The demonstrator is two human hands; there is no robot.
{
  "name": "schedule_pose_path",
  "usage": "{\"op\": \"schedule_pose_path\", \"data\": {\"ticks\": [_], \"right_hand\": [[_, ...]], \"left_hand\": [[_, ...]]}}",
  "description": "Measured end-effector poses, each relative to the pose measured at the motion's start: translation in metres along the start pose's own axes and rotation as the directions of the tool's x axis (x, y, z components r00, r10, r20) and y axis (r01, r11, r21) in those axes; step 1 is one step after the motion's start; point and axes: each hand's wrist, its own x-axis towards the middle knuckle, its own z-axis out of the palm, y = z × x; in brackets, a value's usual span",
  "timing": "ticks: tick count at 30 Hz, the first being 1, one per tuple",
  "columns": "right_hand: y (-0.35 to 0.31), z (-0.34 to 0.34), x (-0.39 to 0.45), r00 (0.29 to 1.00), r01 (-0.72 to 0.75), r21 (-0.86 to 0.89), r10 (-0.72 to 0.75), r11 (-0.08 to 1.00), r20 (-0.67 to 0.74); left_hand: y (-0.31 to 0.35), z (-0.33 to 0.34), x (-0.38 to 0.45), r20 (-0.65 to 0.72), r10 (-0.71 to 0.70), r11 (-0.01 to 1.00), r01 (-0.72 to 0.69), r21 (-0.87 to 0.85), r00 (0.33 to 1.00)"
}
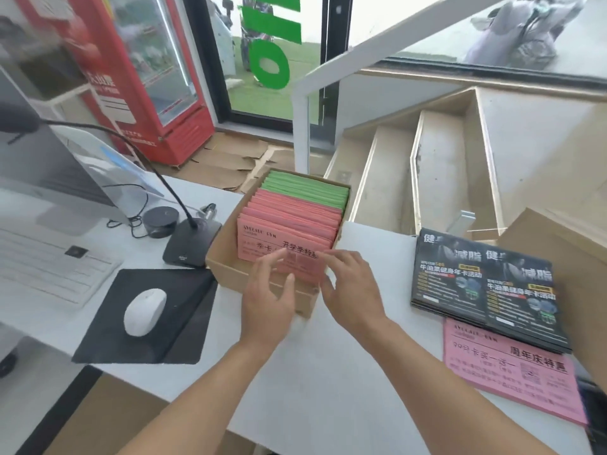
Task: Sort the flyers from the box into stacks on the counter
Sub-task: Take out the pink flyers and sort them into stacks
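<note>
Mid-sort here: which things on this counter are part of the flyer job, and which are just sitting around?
Part of the job:
- open cardboard box holding the flyers
- salmon-red flyers at its near end, both hands reaching for them
- green flyers behind them
- black glossy flyer stack
- pink flyer stack

Just lying about:
- white mouse on black mat
- white keyboard
- black desk microphone

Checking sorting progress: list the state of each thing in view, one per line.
Box: open, flyers upright inside.
Red flyers: in box, front.
Green flyers: in box, back.
Black flyers: stacked on counter.
Pink flyers: stacked, partly under black ones.
Left hand: open, at front flyer.
Right hand: open, at front flyer.
</note>
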Motion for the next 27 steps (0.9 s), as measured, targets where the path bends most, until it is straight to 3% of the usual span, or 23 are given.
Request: {"op": "schedule_pose_path", "data": {"ticks": [3,6,9,12,27], "right_hand": [[-0.027,0.02,0.041,0.992,0.041,-0.153,-0.022,0.987,0.124],[-0.042,0.04,0.067,0.976,0.008,-0.315,0.062,0.949,0.209],[-0.048,0.053,0.071,0.965,-0.069,-0.415,0.166,0.907,0.203],[-0.047,0.06,0.066,0.974,-0.084,-0.45,0.169,0.889,0.152],[-0.05,0.066,0.06,0.988,-0.118,-0.467,0.149,0.876,0.03]], "left_hand": [[-0.026,-0.028,0.041,-0.008,0.053,0.993,-0.052,0.11,0.999],[-0.051,-0.047,0.085,0.091,0.124,0.951,-0.145,0.274,0.988],[-0.075,-0.052,0.124,0.269,0.155,0.883,-0.255,0.395,0.951],[-0.087,-0.049,0.137,0.413,0.113,0.836,-0.311,0.452,0.904],[-0.089,-0.047,0.135,0.395,0.067,0.825,-0.274,0.494,0.916]]}}
